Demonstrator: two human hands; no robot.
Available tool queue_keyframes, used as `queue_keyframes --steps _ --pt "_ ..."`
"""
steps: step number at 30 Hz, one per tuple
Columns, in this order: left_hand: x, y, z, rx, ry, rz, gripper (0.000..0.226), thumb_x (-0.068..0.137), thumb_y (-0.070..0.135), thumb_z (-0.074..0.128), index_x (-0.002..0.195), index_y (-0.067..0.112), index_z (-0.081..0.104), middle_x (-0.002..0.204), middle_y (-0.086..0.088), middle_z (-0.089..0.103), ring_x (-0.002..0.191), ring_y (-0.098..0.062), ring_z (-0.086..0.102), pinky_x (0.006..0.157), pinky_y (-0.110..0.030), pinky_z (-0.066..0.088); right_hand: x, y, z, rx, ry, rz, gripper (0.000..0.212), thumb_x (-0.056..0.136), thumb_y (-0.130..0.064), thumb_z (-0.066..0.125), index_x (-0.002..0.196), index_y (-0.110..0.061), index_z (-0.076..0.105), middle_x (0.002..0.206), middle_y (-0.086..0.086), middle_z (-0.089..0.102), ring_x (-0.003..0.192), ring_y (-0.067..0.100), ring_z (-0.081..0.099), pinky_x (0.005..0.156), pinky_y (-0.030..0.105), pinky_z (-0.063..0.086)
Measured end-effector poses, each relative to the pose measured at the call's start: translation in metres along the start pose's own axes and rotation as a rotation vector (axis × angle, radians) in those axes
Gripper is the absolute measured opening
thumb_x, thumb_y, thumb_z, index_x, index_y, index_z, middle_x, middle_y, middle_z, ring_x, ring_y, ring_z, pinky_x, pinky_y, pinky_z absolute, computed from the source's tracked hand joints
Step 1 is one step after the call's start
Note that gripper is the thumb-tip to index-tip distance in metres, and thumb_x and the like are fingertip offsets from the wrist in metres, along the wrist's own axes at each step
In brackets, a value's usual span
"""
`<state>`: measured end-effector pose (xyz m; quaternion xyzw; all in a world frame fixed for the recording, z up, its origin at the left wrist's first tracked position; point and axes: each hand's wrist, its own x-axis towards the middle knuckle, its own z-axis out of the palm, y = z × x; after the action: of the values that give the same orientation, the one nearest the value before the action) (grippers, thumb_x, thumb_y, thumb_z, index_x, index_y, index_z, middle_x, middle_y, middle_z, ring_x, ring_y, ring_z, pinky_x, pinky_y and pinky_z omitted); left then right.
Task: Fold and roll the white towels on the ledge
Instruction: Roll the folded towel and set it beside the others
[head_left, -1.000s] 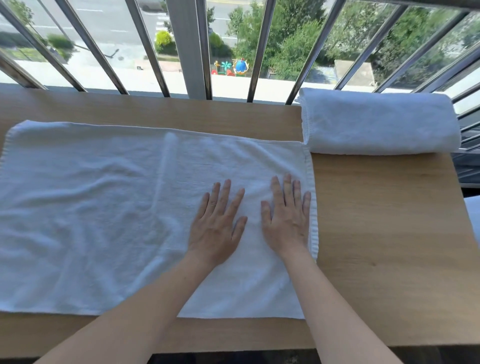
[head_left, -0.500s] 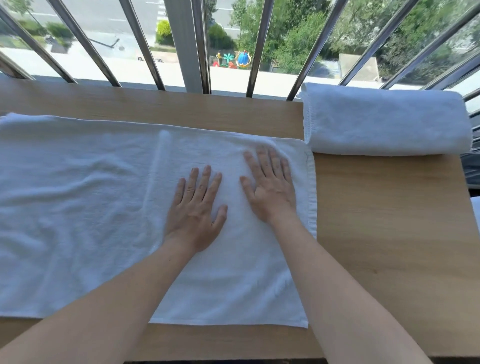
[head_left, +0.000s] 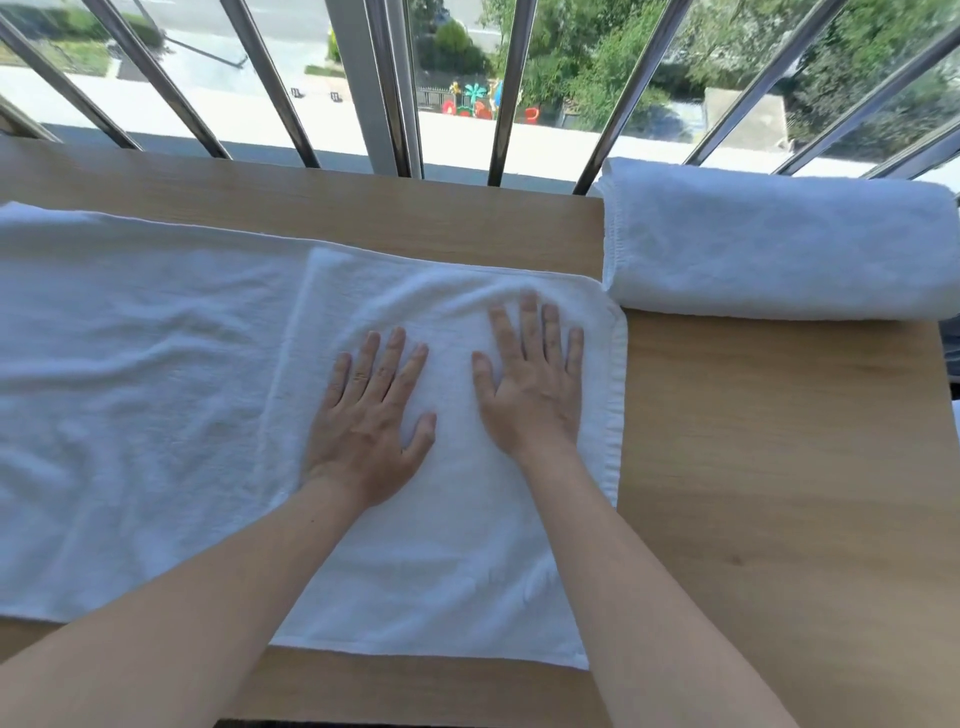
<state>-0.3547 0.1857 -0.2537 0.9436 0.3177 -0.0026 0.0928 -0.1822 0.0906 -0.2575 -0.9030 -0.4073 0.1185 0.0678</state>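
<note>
1. Pushing outward with flat palms could bunch the spread towel (head_left: 156, 389) instead of smoothing it. A ridge of cloth already stands just beyond your right hand (head_left: 530, 384), and more wrinkles lie across the left half.
2. Watch the far right corner of the spread towel. It meets the near corner of the rolled towel (head_left: 779, 244), so a hard sweep to the right could nudge that roll or loosen it.
3. The rolled towel lies at the back of the wooden ledge (head_left: 753, 467), against the metal bars (head_left: 509, 88). A shove could press it into them.
4. A long edge or crease runs just left of your left hand (head_left: 366, 415). It may be a second layer, but that cannot be told for sure. If it goes crooked, the roll will likely come out uneven.
5. Both your hands lie flat on the right part of the spread towel, side by side and slightly apart, fingers straight and a little spread. Neither hand grasps or pinches anything; they only press down.
6. The spread towel covers the left and middle of the ledge, its near edge close to the front.
</note>
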Motion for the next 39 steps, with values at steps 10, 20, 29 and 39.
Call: queue_keyframes --steps 10,20,29,39 --pt "0.0 -0.003 0.0 -0.023 -0.03 -0.007 0.074 0.094 0.051 0.029 0.16 0.021 0.019 0.168 -0.004 0.011 0.155 -0.023 0.006 0.126 -0.044 0.004 -0.082 -0.05 0.012 0.216 0.113 0.125 0.059 0.104 -0.039 0.028 0.16 -0.024 0.014 0.168 0.002 0.003 0.154 0.021 -0.007 0.123 0.05 -0.004" --pt "-0.002 -0.006 0.003 -0.074 -0.065 0.037 0.072 0.097 0.05 0.025 0.161 0.019 0.012 0.169 -0.007 0.006 0.156 -0.026 0.001 0.125 -0.045 0.001 -0.173 0.005 0.021 -0.017 -0.002 0.336 0.061 0.102 -0.051 0.007 0.158 -0.032 -0.009 0.166 0.0 -0.015 0.152 0.019 -0.018 0.123 0.049 -0.004" --pt "-0.054 -0.023 -0.021 -0.364 0.098 0.234 0.056 0.103 0.033 0.032 0.149 0.004 0.045 0.157 -0.015 0.038 0.15 -0.03 0.029 0.124 -0.041 0.019 -0.199 -0.042 0.039 -0.02 -0.011 0.17 0.061 0.102 -0.055 0.01 0.159 -0.035 -0.002 0.167 -0.001 -0.009 0.153 0.019 -0.015 0.123 0.048 -0.006" --pt "-0.134 -0.084 -0.004 -0.151 -0.063 0.163 0.064 0.104 0.042 0.02 0.159 0.01 0.02 0.167 -0.005 0.009 0.154 -0.02 0.003 0.126 -0.038 0.003 -0.18 -0.12 0.038 0.14 0.099 0.132 0.064 0.103 -0.046 0.016 0.16 -0.018 0.009 0.167 0.002 -0.001 0.154 0.02 -0.008 0.124 0.044 -0.006"
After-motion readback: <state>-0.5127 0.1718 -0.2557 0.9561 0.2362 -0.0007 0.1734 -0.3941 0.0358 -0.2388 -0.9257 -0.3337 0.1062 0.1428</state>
